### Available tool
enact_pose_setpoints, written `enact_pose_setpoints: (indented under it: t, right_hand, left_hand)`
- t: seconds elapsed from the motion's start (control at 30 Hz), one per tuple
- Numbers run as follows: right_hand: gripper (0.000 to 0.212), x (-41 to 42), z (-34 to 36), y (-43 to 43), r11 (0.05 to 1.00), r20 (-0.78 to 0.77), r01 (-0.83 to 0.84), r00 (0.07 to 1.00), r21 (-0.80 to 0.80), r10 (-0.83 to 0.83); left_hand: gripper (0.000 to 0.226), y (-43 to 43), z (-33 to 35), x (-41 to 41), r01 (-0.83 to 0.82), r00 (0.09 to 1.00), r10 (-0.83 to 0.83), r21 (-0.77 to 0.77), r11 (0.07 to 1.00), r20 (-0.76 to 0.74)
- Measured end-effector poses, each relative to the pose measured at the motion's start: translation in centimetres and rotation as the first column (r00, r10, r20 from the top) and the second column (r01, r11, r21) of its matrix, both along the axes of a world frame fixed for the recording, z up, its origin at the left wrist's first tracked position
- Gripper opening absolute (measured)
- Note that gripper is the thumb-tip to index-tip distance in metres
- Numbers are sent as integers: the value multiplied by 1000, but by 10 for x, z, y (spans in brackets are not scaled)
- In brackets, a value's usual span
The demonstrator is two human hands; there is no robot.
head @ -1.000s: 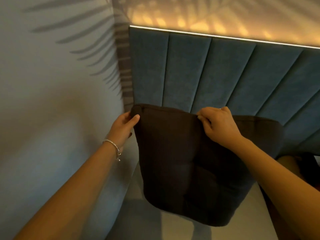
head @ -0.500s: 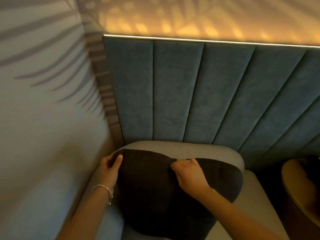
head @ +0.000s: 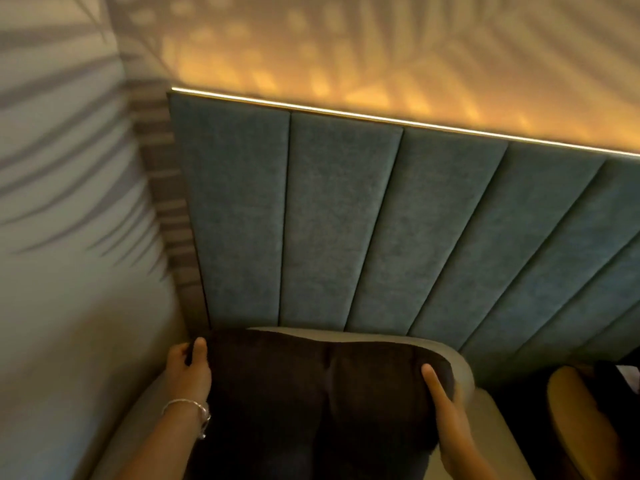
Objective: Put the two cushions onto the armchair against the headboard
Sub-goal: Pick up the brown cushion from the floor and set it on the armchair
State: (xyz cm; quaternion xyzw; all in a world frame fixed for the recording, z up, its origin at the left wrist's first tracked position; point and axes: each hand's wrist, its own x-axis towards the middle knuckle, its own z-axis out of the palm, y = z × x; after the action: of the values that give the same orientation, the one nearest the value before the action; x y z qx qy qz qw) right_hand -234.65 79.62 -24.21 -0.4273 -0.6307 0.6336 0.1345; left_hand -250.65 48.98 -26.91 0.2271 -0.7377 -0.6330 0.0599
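A dark brown cushion (head: 311, 386) stands upright against the backrest of the grey armchair (head: 465, 365), which sits below the blue panelled headboard (head: 346, 220). My left hand (head: 188, 367) grips the cushion's upper left corner, thumb over the front. My right hand (head: 441, 393) holds its upper right edge, fingers behind and thumb lying on the front. Only one cushion is in view; its lower part runs off the bottom of the frame.
A pale wall (head: 69, 271) with leaf shadows closes in on the left, right beside the armchair. A round tan-rimmed object (head: 581, 424) sits low at the right edge. A lit strip (head: 398, 121) runs along the headboard's top.
The cushion came down from in front of the headboard onto the armchair's backrest. My right hand slid from the top middle to the cushion's right edge.
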Motion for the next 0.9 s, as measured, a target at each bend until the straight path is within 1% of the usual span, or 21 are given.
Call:
enact_pose_setpoints:
  t: [0.07,0.13,0.2,0.23,0.3,0.37,0.43,0.47,0.53,0.57,0.63,0.7,0.73,0.77,0.8,0.83,0.87,0.9]
  right_hand:
    - [91,-21,11,3,999,-45,42,998,29,-41]
    - [91,-43,28,12,997,-50,66,997,50,-63]
    - [90,-62,34,25,994,-4,27,1000,103,-27]
    - [86,-68,34,27,992,16,-8,1000,127,6]
    - [71,-76,22,23,977,30,-65,998,202,61]
    - [59,-82,1,16,977,40,-34,999,211,26]
    - [58,-85,-13,12,986,90,-25,996,165,10]
    - [59,-88,-15,14,989,105,-49,994,139,34]
    - [64,-94,-8,22,996,95,-77,993,55,72]
    - [66,-97,-1,27,995,77,-89,993,43,85]
    - [71,-100,9,41,987,30,-126,992,102,123]
    - [73,-99,11,50,988,-20,-129,991,84,131]
    - [72,-96,7,50,989,-30,-143,989,44,144]
    - [72,-94,2,47,988,-39,-154,987,3,154]
    - [76,-93,-5,42,988,-40,-150,988,-33,149]
    - [89,-93,-13,35,989,-42,-144,989,-46,142]
    - [109,-97,-22,31,991,-51,-131,990,-22,130]
    - [124,-102,-30,29,995,-52,-101,993,12,102]
  left_hand:
    - [39,12,24,-18,-67,997,64,-86,994,-34]
    - [40,16,42,-35,-91,992,79,-126,988,-97]
    - [40,14,48,-51,-81,987,62,-126,989,-148]
    - [40,12,46,-56,-52,990,37,-108,993,-140]
    - [48,13,36,-58,89,995,-92,-91,992,-26]
    - [65,21,16,-53,232,969,-222,-86,969,113]
    - [80,25,3,-51,231,950,-203,-98,968,238]
    - [83,24,2,-55,217,946,-185,-96,971,265]
    - [80,22,6,-69,242,939,-216,-70,968,268]
    - [78,20,9,-74,268,933,-246,-51,962,264]
    - [81,17,14,-76,329,922,-321,0,944,217]
    - [91,12,10,-69,375,912,-375,32,926,168]
    - [95,11,5,-65,385,905,-387,46,922,177]
    - [98,10,-1,-61,386,895,-389,58,921,217]
    - [98,10,-8,-61,373,890,-372,46,927,265]
    - [98,12,-14,-62,352,894,-338,7,936,295]
    - [98,16,-17,-66,329,905,-307,-24,944,294]
    - [97,22,-20,-71,304,919,-284,-33,952,273]
